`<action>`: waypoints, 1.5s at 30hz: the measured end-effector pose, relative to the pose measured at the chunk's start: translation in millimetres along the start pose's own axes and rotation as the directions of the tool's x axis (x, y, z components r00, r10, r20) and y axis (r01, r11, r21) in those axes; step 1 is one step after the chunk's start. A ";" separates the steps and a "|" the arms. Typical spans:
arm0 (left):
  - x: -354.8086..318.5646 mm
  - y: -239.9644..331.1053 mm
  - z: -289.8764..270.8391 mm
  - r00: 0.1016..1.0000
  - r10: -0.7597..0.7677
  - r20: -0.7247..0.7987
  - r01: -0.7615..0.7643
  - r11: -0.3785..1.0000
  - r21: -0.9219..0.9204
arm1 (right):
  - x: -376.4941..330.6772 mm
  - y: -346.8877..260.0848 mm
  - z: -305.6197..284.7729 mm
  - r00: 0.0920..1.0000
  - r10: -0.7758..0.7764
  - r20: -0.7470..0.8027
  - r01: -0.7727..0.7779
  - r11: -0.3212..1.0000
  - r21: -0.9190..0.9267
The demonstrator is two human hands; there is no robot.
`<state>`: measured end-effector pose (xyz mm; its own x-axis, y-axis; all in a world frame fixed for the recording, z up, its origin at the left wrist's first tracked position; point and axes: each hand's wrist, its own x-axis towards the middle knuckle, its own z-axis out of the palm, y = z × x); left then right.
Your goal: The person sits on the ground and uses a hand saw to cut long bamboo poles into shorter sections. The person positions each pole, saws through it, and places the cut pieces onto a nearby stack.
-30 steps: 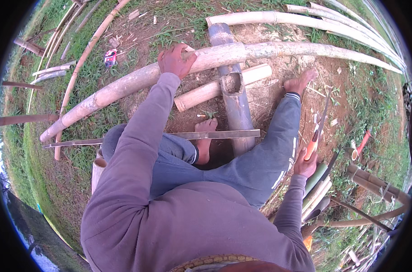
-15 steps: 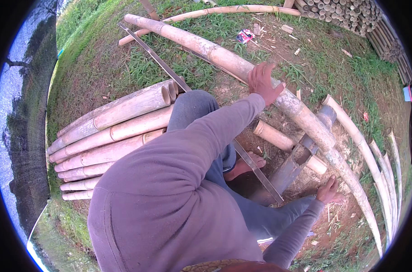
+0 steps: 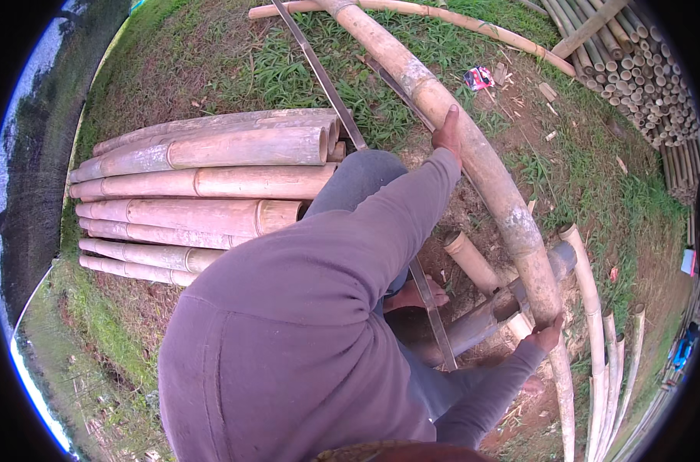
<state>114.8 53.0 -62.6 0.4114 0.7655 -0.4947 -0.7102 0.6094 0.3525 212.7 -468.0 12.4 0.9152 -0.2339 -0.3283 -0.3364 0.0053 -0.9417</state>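
Bamboo lengths (image 3: 199,183) lie cut at nine o'clock; toward two, left hand (image 3: 448,140) and right hand (image 3: 548,336) clasp an unsplit pole (image 3: 495,185).

Outdoor bamboo workyard: grass (image 3: 276,73), stacked poles (image 3: 242,148), side screen (image 3: 28,185) probably mesh.

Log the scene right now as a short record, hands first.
Left grip: against the long bamboo pole; closure unclear
Right grip: against the same pole, nearer the body; closure unclear
Below pole: grey notched tube, crossing it; contact unclear
Below tube: short bamboo piece, partly hidden
Person's left: cut bamboo lengths, stacked
Right of pole: red-and-white wrapper
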 end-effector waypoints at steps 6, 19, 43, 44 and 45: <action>-62.9 71.5 54.1 0.955 -0.186 0.231 0.214 0.972 -0.099 | -135.8 -86.9 36.2 0.871 -0.449 -0.200 0.462 0.887 0.019; -144.4 115.1 23.2 0.937 -0.173 0.303 0.207 0.975 -0.084 | -97.8 -85.6 -9.3 0.881 -0.471 -0.048 0.462 0.877 -0.133; -76.6 546.5 -130.4 0.394 0.899 0.192 -0.567 0.073 0.821 | -397.7 35.3 491.7 0.527 -0.073 0.847 0.423 0.887 -0.186; -111.2 527.4 -106.4 0.512 0.728 0.456 -0.509 -0.170 0.844 | -396.2 40.8 486.9 0.460 -0.113 0.881 0.515 0.842 -0.161; -124.0 524.9 -104.5 0.521 0.546 0.657 -0.484 -0.445 0.754 | -403.9 48.4 483.5 0.420 -0.077 0.904 0.461 0.876 -0.140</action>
<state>-368.8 256.4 100.7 0.2017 0.8667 0.4563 0.5472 -0.4861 0.6813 -65.8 96.8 63.7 0.6113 0.7803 -0.1323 0.0959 -0.2390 -0.9663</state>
